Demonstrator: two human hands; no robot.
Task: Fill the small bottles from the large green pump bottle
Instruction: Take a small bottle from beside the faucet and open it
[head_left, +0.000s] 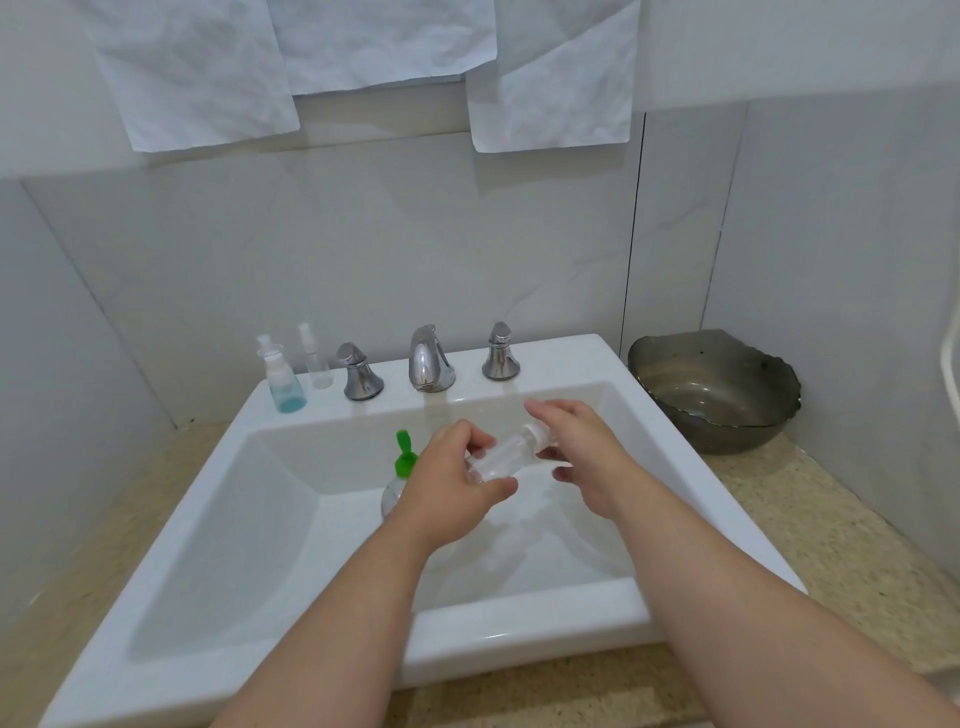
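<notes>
Over the white sink my left hand grips the body of a small clear bottle, which lies tilted with its white cap end up to the right. My right hand pinches that white cap. Behind my left hand stands the large bottle with a green flip cap, its lid open and its body mostly hidden. On the sink's back left ledge stand a small bottle holding blue liquid and a slim clear spray bottle.
A chrome faucet with two handles stands on the back ledge. A grey bowl with a chipped rim sits on the speckled counter at the right. White papers hang on the wall above.
</notes>
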